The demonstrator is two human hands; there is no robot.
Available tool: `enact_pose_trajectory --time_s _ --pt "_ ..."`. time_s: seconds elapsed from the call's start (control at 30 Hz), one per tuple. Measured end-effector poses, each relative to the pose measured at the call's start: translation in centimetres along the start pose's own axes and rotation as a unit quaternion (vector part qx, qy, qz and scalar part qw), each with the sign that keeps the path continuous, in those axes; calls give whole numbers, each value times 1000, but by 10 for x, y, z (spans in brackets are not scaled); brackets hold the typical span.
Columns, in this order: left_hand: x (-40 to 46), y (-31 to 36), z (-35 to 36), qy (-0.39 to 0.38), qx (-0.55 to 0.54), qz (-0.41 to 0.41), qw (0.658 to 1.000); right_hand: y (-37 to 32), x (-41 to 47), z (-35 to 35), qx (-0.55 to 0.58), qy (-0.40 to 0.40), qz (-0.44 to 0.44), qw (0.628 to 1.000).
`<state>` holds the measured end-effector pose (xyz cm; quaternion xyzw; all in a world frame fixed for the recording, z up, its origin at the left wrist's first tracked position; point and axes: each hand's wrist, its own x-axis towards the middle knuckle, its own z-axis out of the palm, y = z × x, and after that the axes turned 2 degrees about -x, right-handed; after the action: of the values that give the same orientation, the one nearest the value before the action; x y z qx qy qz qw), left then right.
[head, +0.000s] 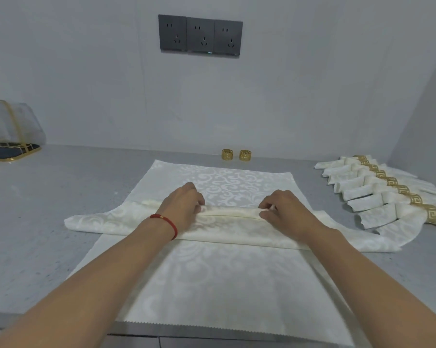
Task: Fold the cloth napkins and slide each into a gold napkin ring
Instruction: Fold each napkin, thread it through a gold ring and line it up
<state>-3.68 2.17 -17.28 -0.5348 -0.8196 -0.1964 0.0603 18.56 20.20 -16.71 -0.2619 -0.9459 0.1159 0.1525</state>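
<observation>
One cream napkin with a pale scroll pattern lies folded into a long band across the middle of the tabletop, its two ends fanning out wider to either side. Both hands work its upper edge: the left hand pinches a narrow pleat with curled fingers, and the right hand pinches the same pleat a little way along, thumb and fingertips pressed onto the fold. A red cord bracelet circles the left wrist.

Beneath the band, a second flat cloth of the same pattern is spread open, reaching from beyond the hands back to the near edge of the tabletop.

Beyond the right hand, two gold napkin rings stand side by side near the wall. Further right of that hand, seven finished napkins lie in an overlapping row, each in a gold ring.

Far left of the left hand sits a clear bag with gold trim. Three dark wall sockets are on the wall.
</observation>
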Motion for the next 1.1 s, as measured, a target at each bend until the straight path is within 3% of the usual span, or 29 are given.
enact_pose_trajectory --time_s 0.1,0.2,0.3,0.4,0.5,0.6,0.77,0.87,0.97,1.07,1.1 --pt "-1 6 -2 -32 130 36 990 -6 -6 -3 -97 20 -28 995" --pt "-10 18 -10 1 281 80 956 -14 -14 -8 -183 31 -101 978" --pt "-17 16 -14 4 331 157 930 -18 -24 -7 -226 25 -177 958" --pt "-24 13 -20 -48 285 179 940 -18 -26 -7 -222 3 -169 960" --pt "-28 9 -26 -87 92 67 990 -12 -27 -14 -46 -20 -38 998" --pt "-28 1 -23 -55 -17 -5 998 -5 -31 -5 38 11 12 999" --pt "-34 7 -19 -35 64 9 997 -6 -39 0 -95 27 -27 995" --pt "-44 11 -20 30 181 104 977 -9 -45 -2 -204 52 -106 972" --pt "-56 13 -21 25 237 190 952 -17 -52 -5 -274 37 -160 948" --pt "-62 12 -19 -8 214 172 961 -21 -56 -9 -243 15 -174 954" --pt "-63 12 -21 -16 175 139 975 -20 -56 -13 -208 0 -136 969"
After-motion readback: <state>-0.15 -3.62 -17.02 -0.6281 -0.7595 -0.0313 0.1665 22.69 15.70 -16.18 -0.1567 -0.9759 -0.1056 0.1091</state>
